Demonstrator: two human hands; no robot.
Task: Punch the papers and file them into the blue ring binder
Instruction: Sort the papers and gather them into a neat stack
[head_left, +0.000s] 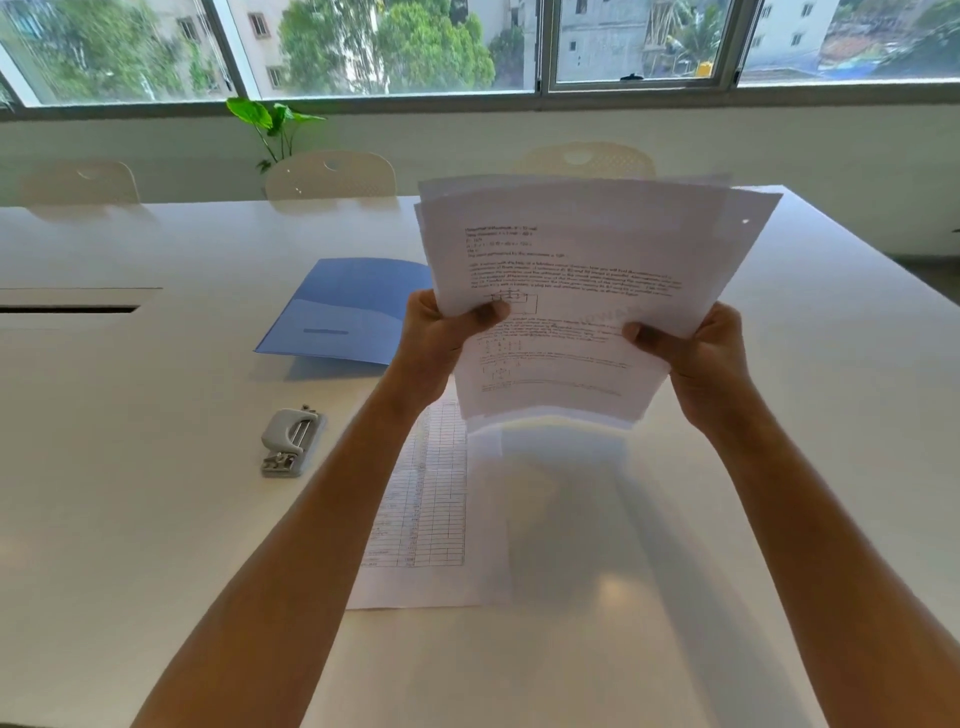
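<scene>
A loose stack of printed papers (582, 270) is held upright above the white table (130, 545), its sheets fanned unevenly. My left hand (441, 332) grips its lower left edge with the thumb on the front sheet. On the lower right edge my right hand (696, 353) grips the same stack. One punched hole shows near the stack's top right corner. The blue binder (343, 312) lies shut on the table to the left of the stack. A grey hole punch (288, 441) sits nearer, at the left. One sheet with a printed table (431, 519) lies flat under my left forearm.
Three pale chairs (332, 174) stand along the table's far side, below a wide window. A green plant (270, 124) rises behind them. A cable slot (67, 309) is set into the table at the left. The table's right edge runs diagonally at the far right.
</scene>
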